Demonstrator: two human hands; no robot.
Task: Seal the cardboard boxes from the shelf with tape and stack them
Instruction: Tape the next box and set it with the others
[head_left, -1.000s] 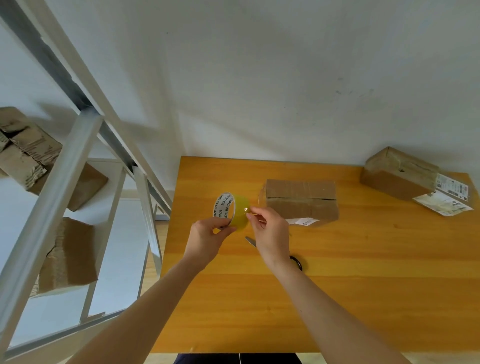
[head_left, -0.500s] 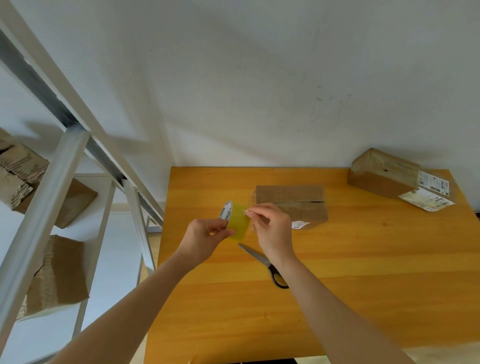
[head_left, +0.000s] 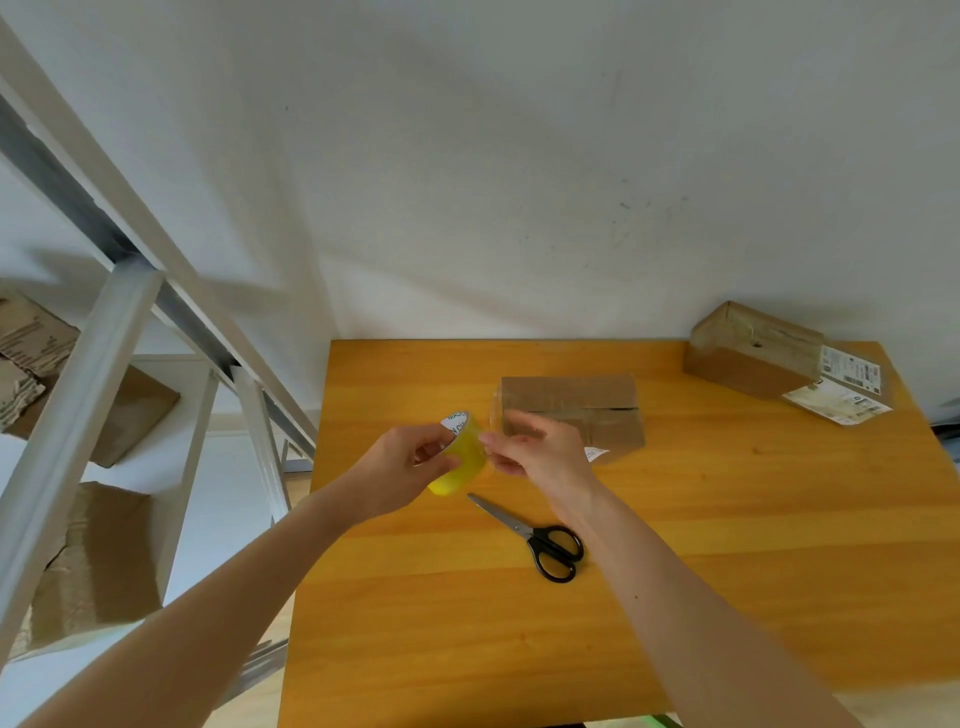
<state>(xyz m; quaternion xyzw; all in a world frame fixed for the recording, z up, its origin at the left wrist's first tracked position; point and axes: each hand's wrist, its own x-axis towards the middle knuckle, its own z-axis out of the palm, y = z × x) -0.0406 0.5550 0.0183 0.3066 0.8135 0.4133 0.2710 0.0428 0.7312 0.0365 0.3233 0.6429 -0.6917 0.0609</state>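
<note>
- the left grip (head_left: 402, 467) is curled round the yellow tape roll (head_left: 462, 462), thumb and fingers clamped on its rim, and holds it in the air above the tabletop (head_left: 727, 545), just in front of the nearer cardboard box (head_left: 571, 410).
- the right grip (head_left: 540, 454) has its fingers bent with the tips against the roll's right side. the fingers are blurred, so i cannot tell whether they pinch the tape or only touch it.
- the nearer cardboard box lies flat near the middle of the tabletop's far half, its top flaps down and a seam showing across them.
- a second cardboard box (head_left: 753, 358) sits at the far right corner, well apart from the first, with white printed labels (head_left: 841, 400) by its right end.
- black-handled scissors (head_left: 535, 535) lie flat on the tabletop just below the hands, blades closed and pointing up-left.
- to the left stands a white metal shelf (head_left: 78, 415) with more cardboard boxes (head_left: 104, 561) on its levels.
</note>
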